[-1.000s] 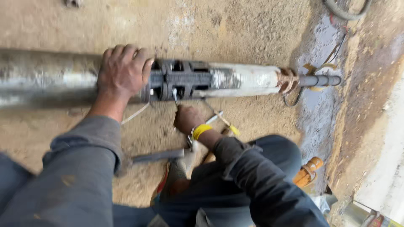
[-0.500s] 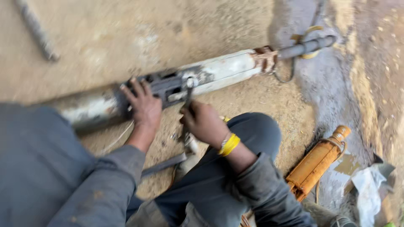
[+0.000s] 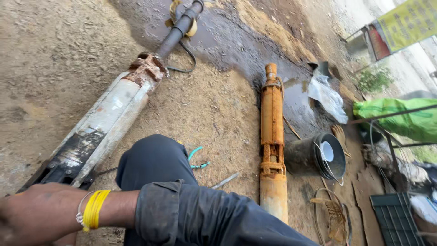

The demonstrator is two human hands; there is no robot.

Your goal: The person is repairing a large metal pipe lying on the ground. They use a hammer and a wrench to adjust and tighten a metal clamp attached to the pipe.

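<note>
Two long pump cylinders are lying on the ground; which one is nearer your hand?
The grey-white cylinder with the rusty collar, left of the knee; its dark end lies beside the right hand. The orange one lies farther right.

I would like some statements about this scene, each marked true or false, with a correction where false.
1. The grey pump lies on the ground. True.
2. The orange pump stands upright. False: it lies flat on the dirt.
3. The right hand has yellow bands at the wrist. True.
4. The black bucket stands upright. False: it lies on its side, to the right of the orange pump.
5. The ground beyond the orange pump is wet. True.
6. The right hand holds a hammer. False: no tool shows in it; its fingers are cut off by the edge.
</note>
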